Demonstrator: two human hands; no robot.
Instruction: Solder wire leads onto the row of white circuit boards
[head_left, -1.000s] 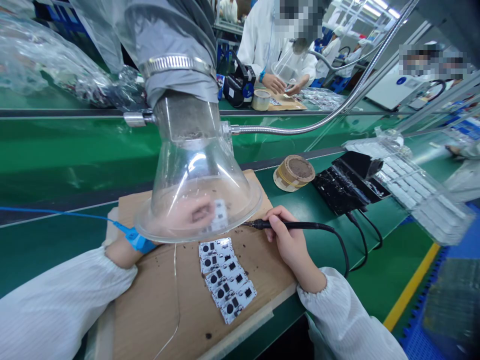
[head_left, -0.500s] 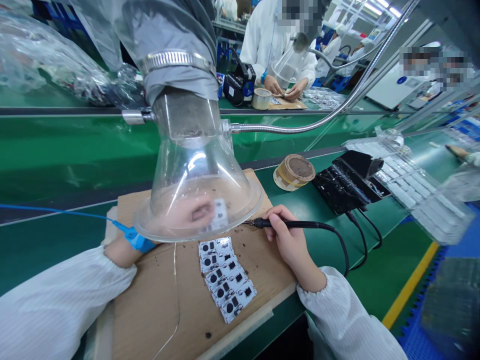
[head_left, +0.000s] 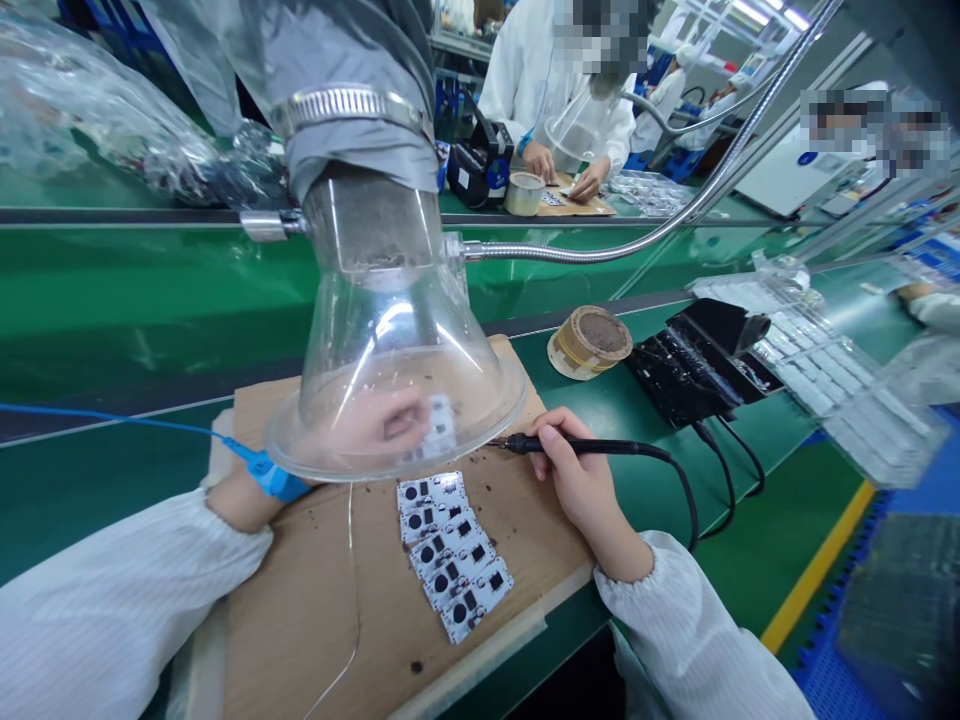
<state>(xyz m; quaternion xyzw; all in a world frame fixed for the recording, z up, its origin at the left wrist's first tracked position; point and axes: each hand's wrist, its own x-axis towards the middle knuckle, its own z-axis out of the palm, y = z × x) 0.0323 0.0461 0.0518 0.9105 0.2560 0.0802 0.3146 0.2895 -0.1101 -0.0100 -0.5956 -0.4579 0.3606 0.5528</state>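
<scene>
My right hand (head_left: 566, 460) grips a black soldering iron (head_left: 555, 445) like a pen, its tip pointing left under the hood's rim. Through the clear plastic hood (head_left: 397, 340) my left hand (head_left: 382, 420) shows blurred, with its fingers curled closed. A thin solder wire (head_left: 352, 580) trails from beneath that hand down the brown board (head_left: 292, 620); its grip on the wire is partly hidden. Just right of my left fingers lies a white circuit board (head_left: 439, 425), seen through the plastic. Nearer me, several white circuit boards (head_left: 454, 555) with black parts lie overlapping in a row.
A round tub (head_left: 589, 343) and a black iron stand (head_left: 697, 365) sit to the right, near white trays (head_left: 817, 380). A metal flexible hose (head_left: 585, 257) crosses behind. A blue wrist strap (head_left: 274, 478) has a cord running left. Across the bench a co-worker (head_left: 555, 110) handles small boards.
My hands, the iron and the circuit boards stay practically where they were. Across the bench, the co-worker's hands have shifted slightly.
</scene>
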